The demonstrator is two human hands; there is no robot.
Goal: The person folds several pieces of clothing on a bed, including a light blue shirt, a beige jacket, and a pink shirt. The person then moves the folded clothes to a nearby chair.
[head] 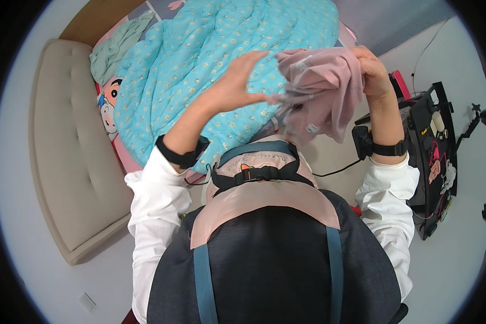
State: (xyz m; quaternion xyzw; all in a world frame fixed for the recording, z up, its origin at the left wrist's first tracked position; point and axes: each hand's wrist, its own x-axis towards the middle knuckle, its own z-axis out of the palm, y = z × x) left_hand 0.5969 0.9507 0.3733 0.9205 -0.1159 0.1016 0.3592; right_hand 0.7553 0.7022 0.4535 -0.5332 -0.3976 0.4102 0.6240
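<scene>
A bunched pink cloth garment (328, 89), partly blurred, hangs from my right hand (372, 71), whose fingers are closed on its upper right edge. To its left is my left hand (239, 83), with thumb and fingers spread and nothing between them; the thumb points at the garment's left side. Beneath both, a turquoise quilt with small flowers (178, 77) lies rumpled over the bed. A pale green cloth (117, 48) lies crumpled near the headboard end, beside a pillow with a cartoon print (108, 111). The garment's underside is hidden.
A beige padded headboard (73, 154) stands at the left. On the right, a black rack (429, 162) carries hair ties and small items, with a pink-and-black box (401, 85) near it. A black cable (340, 170) runs below the garment, in front of the pale floor.
</scene>
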